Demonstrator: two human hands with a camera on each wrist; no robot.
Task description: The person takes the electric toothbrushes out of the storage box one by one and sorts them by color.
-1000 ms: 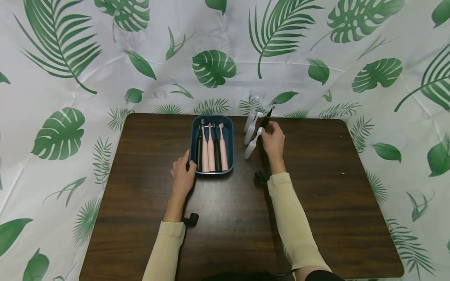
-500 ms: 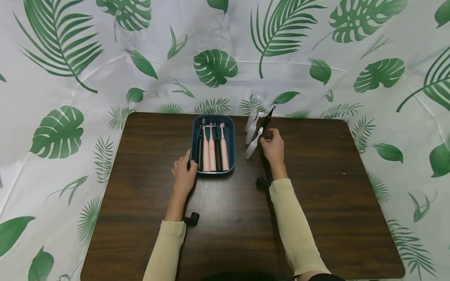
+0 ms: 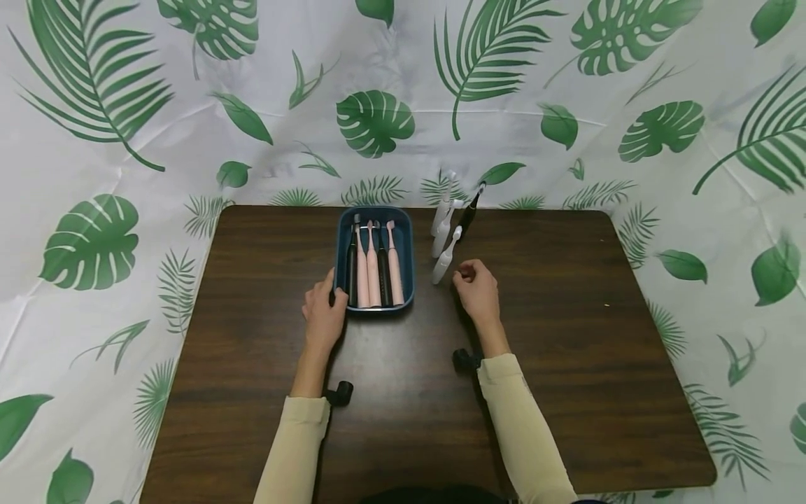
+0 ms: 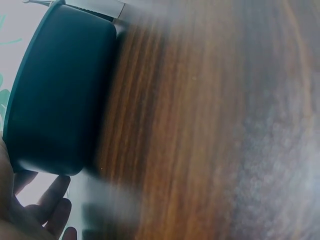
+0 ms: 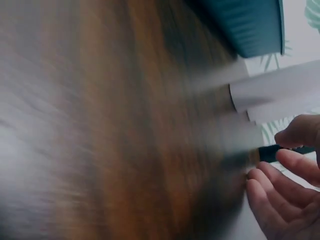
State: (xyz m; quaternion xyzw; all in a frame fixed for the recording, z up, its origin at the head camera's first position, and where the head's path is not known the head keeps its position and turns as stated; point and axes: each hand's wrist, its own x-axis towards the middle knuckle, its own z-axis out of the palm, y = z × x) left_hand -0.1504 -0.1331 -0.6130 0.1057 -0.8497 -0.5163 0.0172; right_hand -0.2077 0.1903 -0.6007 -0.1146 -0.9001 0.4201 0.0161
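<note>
Dark wood-grained table (image 3: 390, 378) with blue tray (image 3: 408, 259), three white toothbrushes (image 3: 443, 264), one black toothbrush (image 3: 468, 218).

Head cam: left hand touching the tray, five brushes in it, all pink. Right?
Not quite: they aren't all pink. The head view shows three pink brushes and two black brushes in the tray. The rest holds: five brushes, with the left hand touching the tray.

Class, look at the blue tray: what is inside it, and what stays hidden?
Inside the blue tray, five toothbrushes lie side by side: black, pink, pink, black, pink from left to right. Their undersides, and whatever is beneath them, are covered.
</note>
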